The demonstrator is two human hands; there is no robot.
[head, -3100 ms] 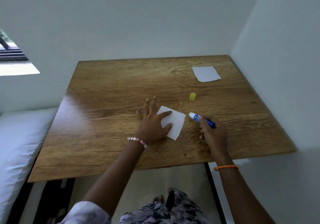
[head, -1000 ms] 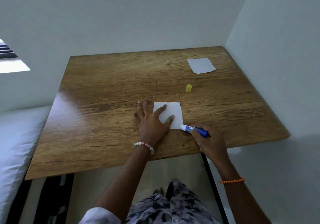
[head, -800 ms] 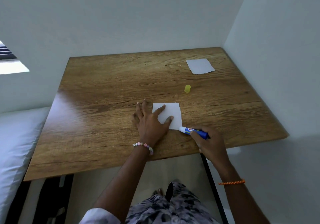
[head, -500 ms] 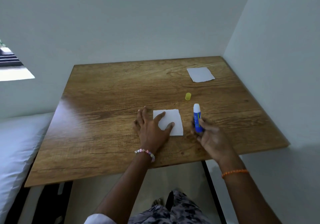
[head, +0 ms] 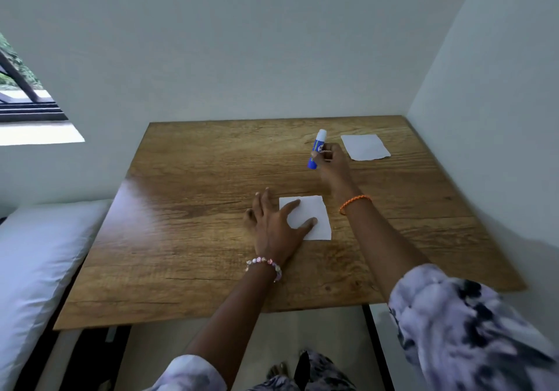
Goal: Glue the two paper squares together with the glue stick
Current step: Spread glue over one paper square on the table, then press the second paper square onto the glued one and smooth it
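A white paper square (head: 314, 215) lies near the middle of the wooden table (head: 196, 209). My left hand (head: 272, 227) rests flat on its left part, thumb and forefinger spread over it. My right hand (head: 331, 163) is stretched far forward and grips the blue glue stick (head: 316, 150), held nearly upright with its white tip pointing up. The second paper square (head: 364, 147) lies at the far right of the table, just right of my right hand. The yellow cap is not visible; my right hand covers the spot where it lay.
Walls close the table in at the back and on the right. A white cushion (head: 33, 269) lies beside the table's left edge. A window (head: 21, 97) is at the far left.
My right hand has lifted the glue stick off the near paper's edge, turned it upright and carried it forward towards the far right. The left hand has stayed on the near paper.
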